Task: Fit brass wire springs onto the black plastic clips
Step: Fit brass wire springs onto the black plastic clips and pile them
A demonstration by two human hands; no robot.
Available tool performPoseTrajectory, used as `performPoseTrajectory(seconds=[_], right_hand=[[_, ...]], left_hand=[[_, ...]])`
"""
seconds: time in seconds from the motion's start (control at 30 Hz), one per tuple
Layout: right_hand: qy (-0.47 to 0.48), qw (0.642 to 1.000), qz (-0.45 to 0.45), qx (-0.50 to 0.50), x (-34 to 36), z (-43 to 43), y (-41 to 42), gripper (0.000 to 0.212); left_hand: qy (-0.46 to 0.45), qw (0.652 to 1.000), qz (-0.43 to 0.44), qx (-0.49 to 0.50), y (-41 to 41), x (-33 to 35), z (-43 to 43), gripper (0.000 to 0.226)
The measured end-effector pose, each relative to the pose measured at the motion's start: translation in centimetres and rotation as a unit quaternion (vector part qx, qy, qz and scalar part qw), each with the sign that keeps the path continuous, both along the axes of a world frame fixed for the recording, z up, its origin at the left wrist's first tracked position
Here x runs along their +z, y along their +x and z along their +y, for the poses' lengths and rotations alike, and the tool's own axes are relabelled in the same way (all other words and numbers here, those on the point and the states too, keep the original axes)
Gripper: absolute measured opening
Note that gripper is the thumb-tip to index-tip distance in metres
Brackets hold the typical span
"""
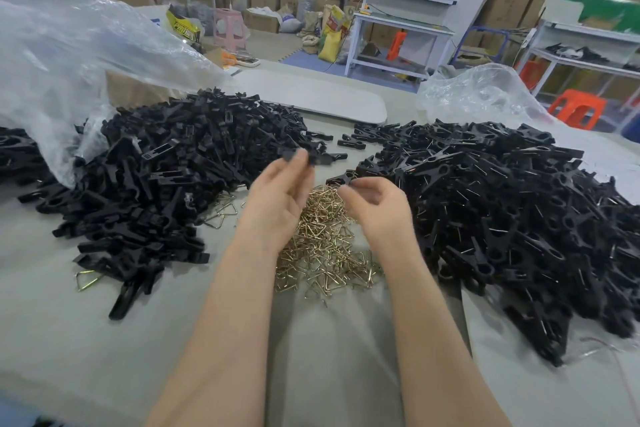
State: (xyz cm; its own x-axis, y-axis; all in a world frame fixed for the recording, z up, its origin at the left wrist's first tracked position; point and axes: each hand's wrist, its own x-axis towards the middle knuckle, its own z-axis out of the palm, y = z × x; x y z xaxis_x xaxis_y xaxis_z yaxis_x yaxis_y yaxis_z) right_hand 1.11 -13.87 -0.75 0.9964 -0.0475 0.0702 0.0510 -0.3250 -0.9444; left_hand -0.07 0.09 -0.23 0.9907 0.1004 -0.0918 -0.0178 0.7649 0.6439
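Now pinching one black plastic clip [317,159] between thumb and fingertips of the left hand [277,194], raised above the table [104,340]. Lies with its long axis about from 9 to 3 o'clock, free end toward 3. Right hand [377,204] near, at 4 o'clock from that clip, fingers curled, tips closed at something small beside another black piece. Cannot tell, because of blur, whether gripping a spring. Heap of brass wire springs [325,246] at 6 o'clock from the clip, just under the right fingertips. Probably needs next to bring a spring up toward 11 o'clock, across the clip's long axis. Heap of bare clips [156,177] at 9 o'clock, heap of clips showing wire [502,211] at 3 o'clock.
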Motion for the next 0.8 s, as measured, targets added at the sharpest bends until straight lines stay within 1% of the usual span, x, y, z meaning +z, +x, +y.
performPoseTrajectory(seconds=[0.03,0.07,0.1,0.13,0.17,0.2,0.27,0.37,0.4,0.47,0.53,0.63,0.7,0.8], right_hand=[[-0.131,0.991,-0.014,0.015,-0.2,0.3,-0.2,0.037],[-0.220,0.974,-0.009,0.044,-0.4,0.7,-0.5,0.042],[-0.275,0.959,0.001,0.071,-0.8,1.4,-0.7,0.047],[-0.311,0.947,0.005,0.085,-1.3,2.1,-0.8,0.048],[-0.332,0.940,-0.006,0.082,-1.7,2.8,-0.9,0.044],[-0.334,0.940,-0.026,0.069,-2.0,3.2,-0.9,0.036],[-0.281,0.957,-0.059,0.045,-2.1,3.5,-0.8,0.021],[-0.135,0.987,-0.082,0.039,-1.4,3.1,-0.6,0.009],[-0.094,0.992,-0.080,0.040,-1.1,2.9,-0.5,0.009],[-0.020,0.997,-0.051,0.047,-0.9,2.4,-0.3,0.016],[0.000,0.998,-0.031,0.050,-0.7,2.0,-0.3,0.021],[-0.018,0.997,-0.017,0.070,-0.7,1.4,-0.2,0.026],[-0.030,0.996,-0.020,0.082,-0.6,1.2,-0.2,0.023],[-0.016,0.996,-0.032,0.078,-0.4,1.2,-0.4,0.017]], left_hand=[[-0.082,0.996,0.012,0.029,0.1,0.1,0.3,0.019],[-0.150,0.987,0.022,0.052,0.1,0.1,0.6,0.024],[-0.195,0.978,0.031,0.067,0.1,0.1,0.8,0.029],[-0.220,0.972,0.035,0.074,0.0,0.1,0.9,0.034],[-0.231,0.970,0.036,0.072,-0.1,0.1,0.9,0.037],[-0.235,0.969,0.036,0.066,-0.2,0.2,0.8,0.035],[-0.248,0.966,0.039,0.057,-0.3,0.3,0.8,0.024],[-0.279,0.957,0.048,0.058,-0.1,0.2,0.9,0.014],[-0.276,0.958,0.052,0.059,0.0,0.0,0.9,0.013],[-0.233,0.968,0.071,0.054,0.1,-0.3,0.9,0.012],[-0.205,0.974,0.088,0.046,0.2,-0.3,0.8,0.012],[-0.245,0.965,0.085,0.029,0.2,-0.2,0.8,0.016],[-0.272,0.960,0.068,-0.001,0.0,0.0,0.7,0.028],[-0.292,0.954,0.055,-0.039,-0.2,0.2,0.5,0.043]])
